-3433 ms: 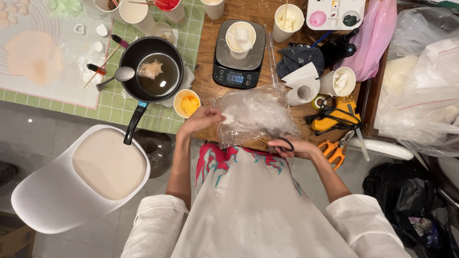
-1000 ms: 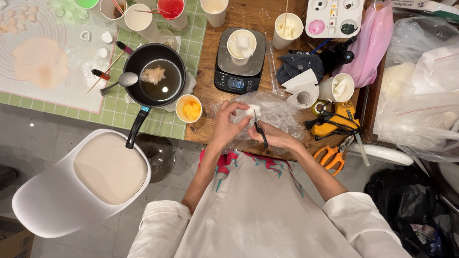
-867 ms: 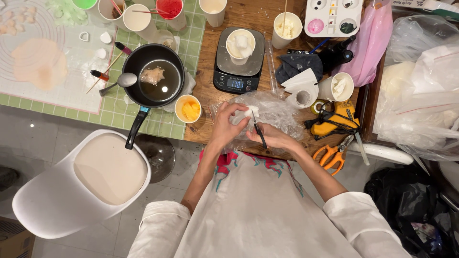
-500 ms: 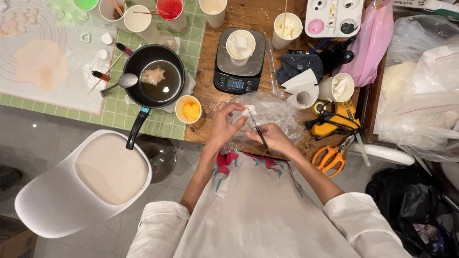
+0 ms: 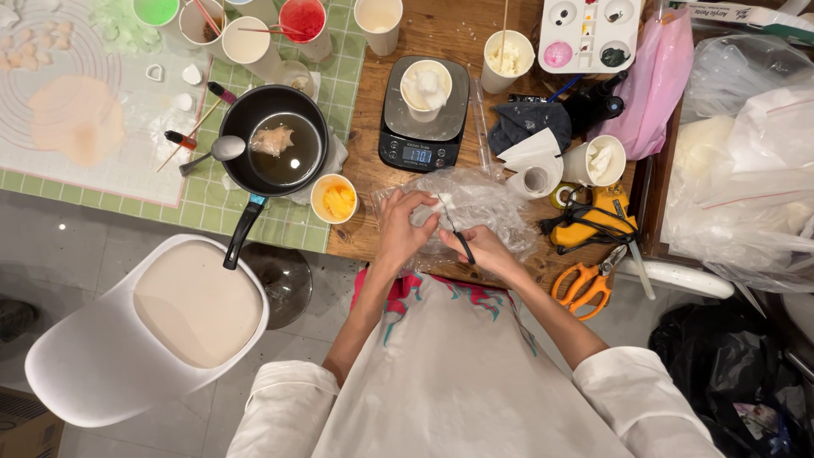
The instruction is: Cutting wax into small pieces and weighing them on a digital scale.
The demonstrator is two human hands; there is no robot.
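While the left hand [image 5: 405, 229] is pinching a white lump [image 5: 441, 203] over the plastic sheet [image 5: 496, 203], the right hand [image 5: 479, 246] is gripping a black-handled tool [image 5: 462, 244] against it.

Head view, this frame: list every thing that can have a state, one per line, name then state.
Left hand: fingers pinching a white lump.
Right hand: holding a thin black-handled tool, tip at the lump.
Clear plastic bag: crumpled, lying flat under both hands.
Kitchen scale: switched on, a filled cup on it.
Black pan: holds dark liquid and a pale piece.
Orange scissors: lying unused, blades shut.
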